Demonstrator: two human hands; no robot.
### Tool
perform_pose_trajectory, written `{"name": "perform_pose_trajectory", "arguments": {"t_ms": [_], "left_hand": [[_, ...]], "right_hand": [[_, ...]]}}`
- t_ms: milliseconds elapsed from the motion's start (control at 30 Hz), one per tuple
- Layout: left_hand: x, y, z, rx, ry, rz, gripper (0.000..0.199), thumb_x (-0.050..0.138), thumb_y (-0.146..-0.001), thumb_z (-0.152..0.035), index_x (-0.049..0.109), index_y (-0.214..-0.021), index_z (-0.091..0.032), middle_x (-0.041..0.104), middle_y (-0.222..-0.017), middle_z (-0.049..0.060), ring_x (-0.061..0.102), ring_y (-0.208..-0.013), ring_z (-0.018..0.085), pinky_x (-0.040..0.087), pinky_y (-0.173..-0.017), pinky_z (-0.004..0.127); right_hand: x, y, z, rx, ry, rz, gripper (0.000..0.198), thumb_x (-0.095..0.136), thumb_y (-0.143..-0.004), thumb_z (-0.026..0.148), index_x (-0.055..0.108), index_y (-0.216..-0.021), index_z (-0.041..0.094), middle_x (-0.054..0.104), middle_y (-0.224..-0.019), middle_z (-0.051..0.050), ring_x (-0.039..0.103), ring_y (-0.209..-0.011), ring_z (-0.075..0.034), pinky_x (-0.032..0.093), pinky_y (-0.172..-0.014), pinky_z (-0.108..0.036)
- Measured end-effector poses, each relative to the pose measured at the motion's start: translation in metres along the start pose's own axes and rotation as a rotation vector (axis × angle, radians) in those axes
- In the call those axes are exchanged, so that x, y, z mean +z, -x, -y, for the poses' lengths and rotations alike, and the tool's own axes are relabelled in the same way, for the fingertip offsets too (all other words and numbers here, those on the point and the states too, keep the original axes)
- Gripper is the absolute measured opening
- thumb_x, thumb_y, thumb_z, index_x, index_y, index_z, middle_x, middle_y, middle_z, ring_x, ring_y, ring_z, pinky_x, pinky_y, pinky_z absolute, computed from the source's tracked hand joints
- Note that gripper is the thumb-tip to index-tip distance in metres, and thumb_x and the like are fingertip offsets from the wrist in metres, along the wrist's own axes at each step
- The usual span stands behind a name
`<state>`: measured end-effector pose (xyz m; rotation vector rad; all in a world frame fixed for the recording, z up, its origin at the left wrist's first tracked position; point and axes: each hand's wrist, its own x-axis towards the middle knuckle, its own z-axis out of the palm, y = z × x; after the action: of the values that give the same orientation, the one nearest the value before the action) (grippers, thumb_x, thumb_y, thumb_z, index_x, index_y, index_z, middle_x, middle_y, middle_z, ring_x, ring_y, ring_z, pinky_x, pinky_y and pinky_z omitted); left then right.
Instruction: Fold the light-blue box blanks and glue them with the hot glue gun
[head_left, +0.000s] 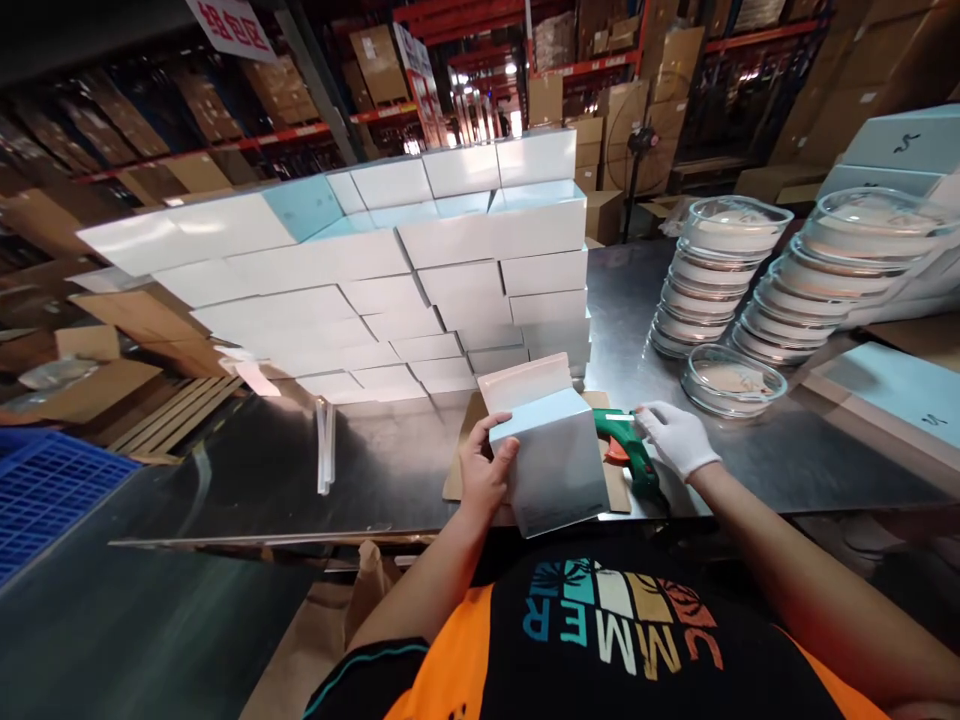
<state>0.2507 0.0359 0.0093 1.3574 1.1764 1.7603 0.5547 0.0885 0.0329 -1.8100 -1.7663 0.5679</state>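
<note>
My left hand (486,470), bare, grips the left side of a small cardboard box (559,465), thumb on the near face. The box is tilted, and its pale flap (526,385) stands up at the far end. My right hand (681,438) wears a white glove. Its fingers are closed at the rear end of a green glue gun (636,450) with an orange trigger; their exact grip is partly hidden. The gun's front end is hidden behind the box. Under both lies a piece of brown cardboard (453,478).
A stepped wall of white and pale blue boxes (457,250) stands across the metal table (405,480). Clear sticks (325,447) lie at the left. Round lidded glass dishes (701,285) are stacked at the right, one single dish (733,380) nearer, beside more pale blue boxes (900,390).
</note>
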Motion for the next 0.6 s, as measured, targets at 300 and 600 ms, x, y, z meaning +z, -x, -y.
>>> {"name": "perform_pose_trajectory", "arguments": {"t_ms": [300, 600], "left_hand": [[0.014, -0.002, 0.016, 0.311, 0.020, 0.072, 0.050, 0.084, -0.086, -0.066, 0.069, -0.105, -0.022, 0.070, -0.125, 0.012, 0.071, -0.120, 0.027, 0.056, -0.100, 0.039], [-0.005, -0.020, 0.006, 0.587, -0.018, 0.378, 0.025, 0.078, -0.099, -0.045, 0.079, -0.113, -0.025, 0.078, -0.116, 0.012, 0.069, -0.129, 0.031, 0.056, -0.109, 0.054]], "right_hand": [[0.027, 0.005, 0.069, -0.287, -0.662, 0.278, 0.057, 0.075, -0.086, 0.058, 0.066, -0.129, 0.021, 0.075, -0.124, -0.009, 0.071, -0.110, -0.028, 0.062, -0.096, -0.044], [0.020, 0.021, 0.034, -0.776, -0.534, 0.287, 0.030, 0.068, -0.104, 0.047, 0.078, -0.125, 0.027, 0.055, -0.165, -0.015, 0.057, -0.151, -0.030, 0.049, -0.122, -0.054]]}}
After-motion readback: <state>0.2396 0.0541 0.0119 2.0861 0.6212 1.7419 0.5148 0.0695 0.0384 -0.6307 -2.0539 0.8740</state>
